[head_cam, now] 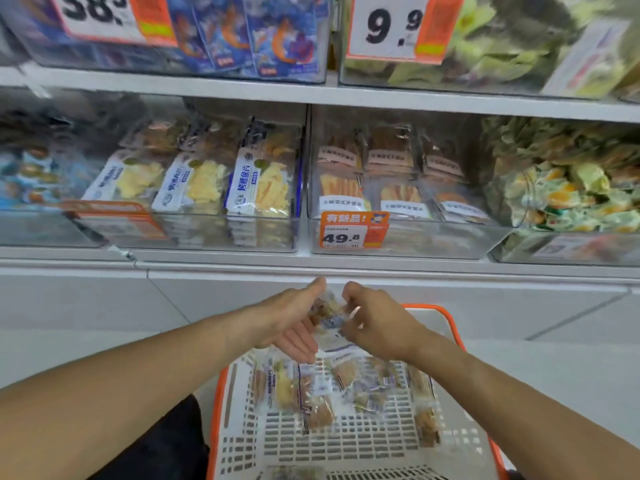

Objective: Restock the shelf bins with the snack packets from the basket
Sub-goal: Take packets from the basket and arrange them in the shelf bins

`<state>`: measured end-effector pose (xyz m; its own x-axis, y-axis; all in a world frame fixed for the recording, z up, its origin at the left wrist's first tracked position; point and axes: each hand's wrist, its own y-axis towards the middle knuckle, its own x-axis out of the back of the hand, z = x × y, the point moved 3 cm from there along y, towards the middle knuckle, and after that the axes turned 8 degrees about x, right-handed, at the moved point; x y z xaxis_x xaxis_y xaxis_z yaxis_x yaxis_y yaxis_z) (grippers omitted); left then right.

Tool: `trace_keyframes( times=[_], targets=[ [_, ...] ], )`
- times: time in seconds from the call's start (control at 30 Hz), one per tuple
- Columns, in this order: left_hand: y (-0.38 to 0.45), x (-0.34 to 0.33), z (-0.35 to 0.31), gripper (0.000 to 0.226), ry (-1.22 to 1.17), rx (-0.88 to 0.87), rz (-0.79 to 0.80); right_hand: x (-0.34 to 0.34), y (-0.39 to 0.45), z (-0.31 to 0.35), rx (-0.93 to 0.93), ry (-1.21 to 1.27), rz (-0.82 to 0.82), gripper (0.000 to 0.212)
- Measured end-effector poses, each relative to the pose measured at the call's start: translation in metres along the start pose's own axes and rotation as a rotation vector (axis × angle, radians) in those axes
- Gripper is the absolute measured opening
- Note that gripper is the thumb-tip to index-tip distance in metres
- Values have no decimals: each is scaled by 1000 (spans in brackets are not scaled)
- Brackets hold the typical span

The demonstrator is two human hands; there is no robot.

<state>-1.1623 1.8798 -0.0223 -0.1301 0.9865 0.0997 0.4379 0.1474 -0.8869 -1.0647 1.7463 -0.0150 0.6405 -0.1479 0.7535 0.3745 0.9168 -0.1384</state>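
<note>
at the centre of the frame my left hand and right hand both grip a bunch of snack packets above the orange-rimmed basket, where more packets lie; clear shelf bins sit above.

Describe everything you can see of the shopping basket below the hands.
The basket looks like plastic: pale slotted walls and floor with an orange rim. It sits low in front of the shelf, under both hands, its near end cut off by the picture's edge. Several clear snack packets lie loose on its floor, mostly toward the far end. Neither hand touches it.
</note>
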Motion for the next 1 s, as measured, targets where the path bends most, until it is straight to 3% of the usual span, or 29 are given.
trace_keyframes(
  times=[0.2, 0.3, 0.57, 0.7, 0.77, 0.83, 1.0],
  targets=[
    [-28, 19, 12, 27, -375, -197, 18, -16, -17, 34, 309, -50, -142, 23],
    [-39, 26, 17, 24, -414, -265, -18, -17, -19, 33, 355, -39, -155, 35],
    [-55, 61, 22, 21, -311, -461, -220, -11, -6, 50, 223, 94, -397, 46],
    [-78, 83, 17, 18, -229, -673, -457, -11, 5, 75, 26, 556, -480, 48],
    [-91, 95, 13, 19, -215, -747, -527, -9, 17, 89, 37, 690, -534, 49],
    [-98, 113, 14, 19, -201, -782, -618, -4, 33, 103, 89, 715, -553, 48],
    [-109, 168, 23, 18, 51, -841, -1155, 15, 87, 128, 119, 645, -573, 48]
  ],
)
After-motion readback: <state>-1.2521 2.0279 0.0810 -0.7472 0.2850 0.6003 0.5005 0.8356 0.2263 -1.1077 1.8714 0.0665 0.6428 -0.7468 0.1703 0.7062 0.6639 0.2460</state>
